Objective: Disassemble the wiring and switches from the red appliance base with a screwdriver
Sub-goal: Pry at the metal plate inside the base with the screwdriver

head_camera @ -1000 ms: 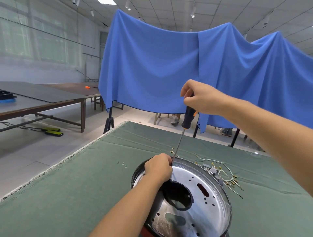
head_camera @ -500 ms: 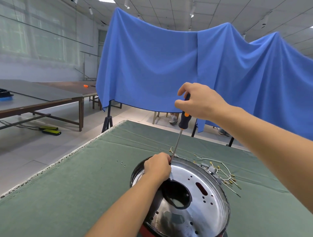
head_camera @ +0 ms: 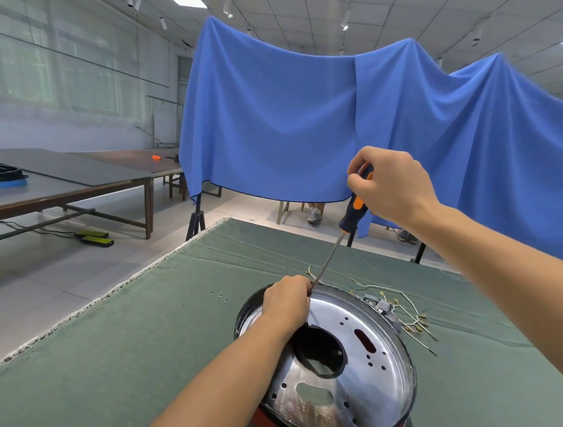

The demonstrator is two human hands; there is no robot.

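Screwdriver (head_camera: 350, 218) slants from the gripping right hand (head_camera: 388, 186) down to the left hand (head_camera: 286, 301), which clutches the appliance base (head_camera: 350, 359) rim (wiring (head_camera: 408, 317) lies rightward).

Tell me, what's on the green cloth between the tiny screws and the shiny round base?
Nothing: in the head view, only bare green cloth lies between the three small screws and the appliance base.

- Bright, even light from ceiling panels (head_camera: 189, 3) + window wall (head_camera: 61, 70).
- Glare on metal plate (head_camera: 344, 350).
- Soft shadows; wide-angle bending at edges; sharp.
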